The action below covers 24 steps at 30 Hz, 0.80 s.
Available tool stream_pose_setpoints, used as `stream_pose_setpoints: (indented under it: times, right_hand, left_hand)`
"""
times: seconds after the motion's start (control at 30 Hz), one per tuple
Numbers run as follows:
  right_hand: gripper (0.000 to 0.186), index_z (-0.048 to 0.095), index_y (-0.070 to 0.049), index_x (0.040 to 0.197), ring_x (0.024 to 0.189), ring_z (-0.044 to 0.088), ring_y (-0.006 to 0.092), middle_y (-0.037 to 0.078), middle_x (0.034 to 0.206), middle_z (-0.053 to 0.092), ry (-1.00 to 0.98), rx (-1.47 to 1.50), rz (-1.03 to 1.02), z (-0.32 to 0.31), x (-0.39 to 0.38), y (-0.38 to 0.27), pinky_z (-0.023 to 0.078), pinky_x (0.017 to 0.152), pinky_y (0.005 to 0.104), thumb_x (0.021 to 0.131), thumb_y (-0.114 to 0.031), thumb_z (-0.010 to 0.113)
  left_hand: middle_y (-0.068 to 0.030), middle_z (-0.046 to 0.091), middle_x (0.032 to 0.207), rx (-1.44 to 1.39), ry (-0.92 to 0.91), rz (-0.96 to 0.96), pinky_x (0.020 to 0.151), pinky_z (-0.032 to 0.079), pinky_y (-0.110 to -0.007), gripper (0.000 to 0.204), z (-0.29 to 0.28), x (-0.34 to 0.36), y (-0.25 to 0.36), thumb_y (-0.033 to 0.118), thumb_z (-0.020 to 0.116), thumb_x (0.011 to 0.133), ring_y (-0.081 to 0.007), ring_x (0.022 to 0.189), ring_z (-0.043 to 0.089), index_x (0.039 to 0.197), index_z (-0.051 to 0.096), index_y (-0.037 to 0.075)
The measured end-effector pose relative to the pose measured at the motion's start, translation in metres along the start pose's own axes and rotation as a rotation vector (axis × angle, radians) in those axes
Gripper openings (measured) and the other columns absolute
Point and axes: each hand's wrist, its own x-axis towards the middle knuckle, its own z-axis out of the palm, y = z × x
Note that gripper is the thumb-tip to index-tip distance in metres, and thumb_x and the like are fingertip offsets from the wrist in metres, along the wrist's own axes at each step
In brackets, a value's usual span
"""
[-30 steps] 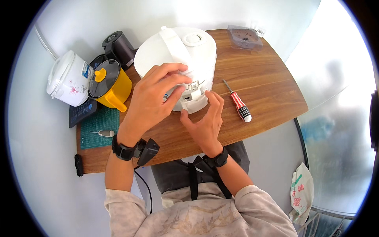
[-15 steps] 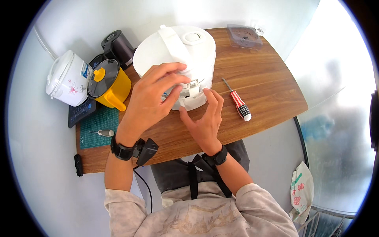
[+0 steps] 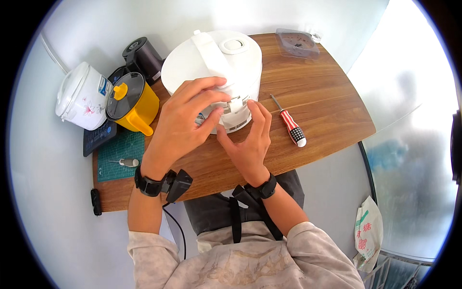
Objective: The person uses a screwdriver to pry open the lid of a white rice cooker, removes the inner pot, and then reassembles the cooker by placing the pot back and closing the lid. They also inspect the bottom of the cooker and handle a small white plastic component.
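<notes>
A white rice cooker (image 3: 179, 72) with a lid handle and a round steam vent stands at the table's far side. My left hand (image 3: 185, 123) is spread over its front left, fingers apart. Its fingertips rest by the lid edge, and the thumb is beside the latch area (image 3: 236, 104). Below the latch is a white front piece (image 3: 237, 119), with dark slots showing along its lower edge. From the near right, my right hand (image 3: 248, 144) closes its thumb and fingers round this piece's two sides. A screwdriver (image 3: 293, 129) with a striped handle lies to the right.
On the left are a yellow pot (image 3: 139, 108), a white flowered cooker (image 3: 84, 103), a dark kettle (image 3: 144, 58) and a black hot plate (image 3: 98, 138). A small screwdriver (image 3: 127, 162) lies on a green mat (image 3: 113, 173). A clear plastic tray (image 3: 298, 44) sits back right.
The white front piece has shifted, and dark slots now show below it. My right hand has moved slightly left with it. The left hand stays nearly in place.
</notes>
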Motion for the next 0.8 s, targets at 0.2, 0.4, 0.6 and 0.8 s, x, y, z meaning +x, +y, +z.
stream_pose_setpoints:
  times: [0.2,0.4,0.6,0.8]
  right_hand:
    - [0.073,0.056,-0.001,0.136,0.110,0.064,0.0354,0.019,0.129,0.060,-0.002,-0.104,-0.018,0.001,0.003,-0.003,0.053,0.085,0.0424,0.074,-0.020,0.088]
    - [0.069,0.058,-0.001,0.134,0.109,0.063,0.0334,0.018,0.127,0.062,-0.027,-0.169,-0.031,-0.003,0.005,-0.005,0.051,0.085,0.0424,0.074,-0.019,0.088]
    - [0.072,0.056,-0.001,0.135,0.109,0.061,0.0349,0.019,0.127,0.060,-0.024,-0.137,-0.035,0.000,0.005,0.000,0.049,0.088,0.0439,0.073,-0.018,0.090]
    - [0.073,0.054,-0.002,0.136,0.110,0.060,0.0365,0.020,0.129,0.057,-0.071,-0.054,-0.027,-0.010,0.008,0.002,0.049,0.088,0.0444,0.073,-0.017,0.089]
  left_hand:
    - [-0.0034,0.068,0.125,0.056,0.037,0.048,0.088,0.056,-0.037,0.021,0.005,0.000,0.000,0.012,0.080,0.082,-0.0267,0.109,0.065,0.102,0.073,0.010]
    - [-0.0022,0.068,0.121,0.107,0.151,0.063,0.080,0.054,-0.036,0.023,0.020,-0.002,-0.002,0.013,0.084,0.079,-0.0259,0.100,0.063,0.097,0.069,0.010]
    - [-0.0025,0.068,0.119,0.069,0.198,0.014,0.078,0.053,-0.036,0.022,0.023,0.002,0.003,0.009,0.083,0.079,-0.0258,0.099,0.062,0.096,0.068,0.010]
    - [-0.0024,0.067,0.120,0.065,0.177,0.026,0.078,0.052,-0.037,0.024,0.027,-0.001,0.001,0.007,0.082,0.080,-0.0270,0.098,0.059,0.098,0.067,0.009]
